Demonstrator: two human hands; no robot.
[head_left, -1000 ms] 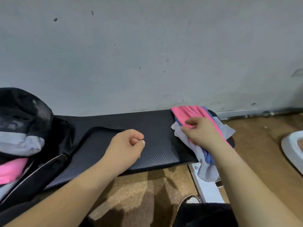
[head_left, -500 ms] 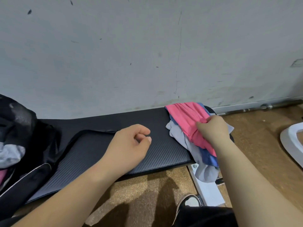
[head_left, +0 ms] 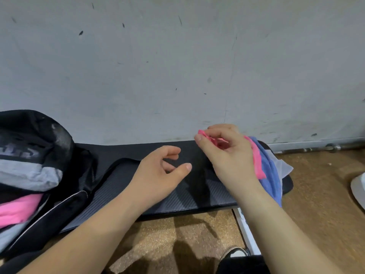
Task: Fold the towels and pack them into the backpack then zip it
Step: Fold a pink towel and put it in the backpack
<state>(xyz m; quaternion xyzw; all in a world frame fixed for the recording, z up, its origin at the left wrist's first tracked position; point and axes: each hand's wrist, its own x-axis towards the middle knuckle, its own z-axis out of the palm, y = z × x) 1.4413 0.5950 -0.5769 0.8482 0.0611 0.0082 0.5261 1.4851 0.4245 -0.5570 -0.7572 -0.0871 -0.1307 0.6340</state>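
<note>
A black backpack (head_left: 39, 139) lies open at the left end of a black bench, with a grey towel (head_left: 29, 173) and a pink towel (head_left: 17, 209) inside it. At the bench's right end my right hand (head_left: 227, 157) pinches the corner of a pink towel (head_left: 256, 159) and holds it lifted above the bench. Behind that hand lie a blue towel (head_left: 270, 175) and a pale grey towel (head_left: 284, 167), partly hidden. My left hand (head_left: 158, 173) hovers over the middle of the bench, fingers loosely curled, holding nothing.
The black ribbed bench (head_left: 122, 180) stands against a grey wall. A brown floor lies in front and to the right. A metal bar (head_left: 316, 148) runs along the wall base at right. A white object (head_left: 358, 186) sits at the right edge. My shoe (head_left: 236, 253) is below.
My right hand has gathered the pink towel's corner and lifted it up and to the left off the pile. My left hand has loosened its fingers. The view has shifted back toward the backpack.
</note>
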